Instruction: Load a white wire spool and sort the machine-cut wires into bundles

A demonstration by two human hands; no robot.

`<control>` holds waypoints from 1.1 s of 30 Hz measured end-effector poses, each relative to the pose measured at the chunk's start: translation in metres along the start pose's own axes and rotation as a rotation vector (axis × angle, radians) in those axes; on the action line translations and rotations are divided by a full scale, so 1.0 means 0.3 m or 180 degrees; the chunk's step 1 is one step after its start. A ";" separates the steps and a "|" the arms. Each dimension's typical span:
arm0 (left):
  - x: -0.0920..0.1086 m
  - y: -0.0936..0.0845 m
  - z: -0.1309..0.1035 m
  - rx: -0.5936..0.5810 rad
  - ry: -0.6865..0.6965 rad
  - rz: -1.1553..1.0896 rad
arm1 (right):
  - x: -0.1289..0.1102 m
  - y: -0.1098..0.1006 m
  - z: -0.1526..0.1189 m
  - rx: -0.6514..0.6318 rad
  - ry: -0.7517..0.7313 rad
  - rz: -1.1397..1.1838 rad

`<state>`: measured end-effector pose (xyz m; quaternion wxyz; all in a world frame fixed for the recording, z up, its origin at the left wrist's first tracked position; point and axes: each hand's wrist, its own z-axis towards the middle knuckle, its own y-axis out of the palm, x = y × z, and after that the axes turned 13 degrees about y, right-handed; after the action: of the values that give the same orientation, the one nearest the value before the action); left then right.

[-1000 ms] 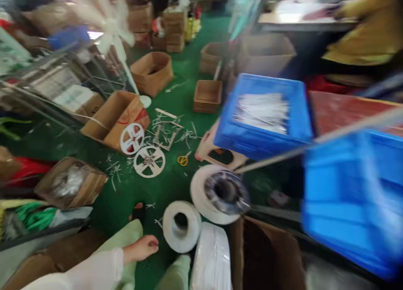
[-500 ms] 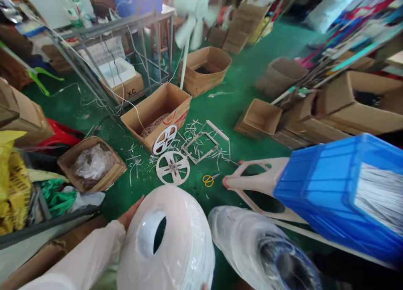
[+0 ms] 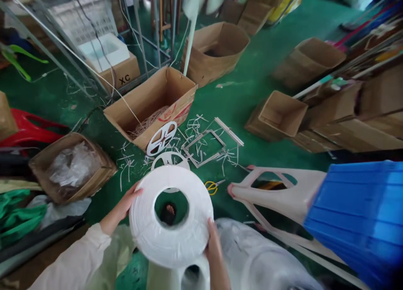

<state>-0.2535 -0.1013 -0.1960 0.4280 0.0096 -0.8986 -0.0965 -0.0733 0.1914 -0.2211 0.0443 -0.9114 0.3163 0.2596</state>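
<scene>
A thick white coil (image 3: 171, 248), wrapped in clear plastic film with a round hole through its middle, is held between my two hands. My left hand (image 3: 127, 202) presses on its left side, and my right hand (image 3: 214, 244) grips the right side, fingers partly hidden. Just beyond it on the floor lies a white spoked disc (image 3: 170, 159), partly covered by the coil. A second white disc (image 3: 161, 139) leans on an open cardboard box (image 3: 170, 109). Yellow-handled scissors (image 3: 211, 187) lie to the right. More film-wrapped coils (image 3: 261, 256) stand beside my right hand.
A square frame (image 3: 204, 148) lies among scattered white strips. At right, a blue plastic crate (image 3: 359, 210) rests on a pale stool (image 3: 280, 181). A carton holding clear plastic film (image 3: 75, 164) stands at left. A fan's pole (image 3: 190, 46) rises behind the boxes.
The coil has turned to show its flat face and hole more fully, and sits more upward. My right hand, mostly hidden earlier, now shows on its right side. The view has tilted downward.
</scene>
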 end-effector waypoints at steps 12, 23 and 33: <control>-0.524 -0.067 0.860 -0.0009 0.0609 0.0214 | 0.192 0.063 1.003 0.0446 -0.0077 0.0587; -0.776 -0.109 1.127 0.0013 0.0729 0.0291 | 0.301 0.042 1.361 0.0521 -0.0243 0.0522; -0.870 -0.155 1.193 -0.0092 0.0668 0.0162 | 0.373 0.058 1.436 0.0402 -0.0321 0.0595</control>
<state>-0.3671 -0.0617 -0.6250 0.5221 -0.0093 -0.8473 -0.0971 -0.2010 0.2212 -0.6467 0.0931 -0.8591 0.4129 0.2877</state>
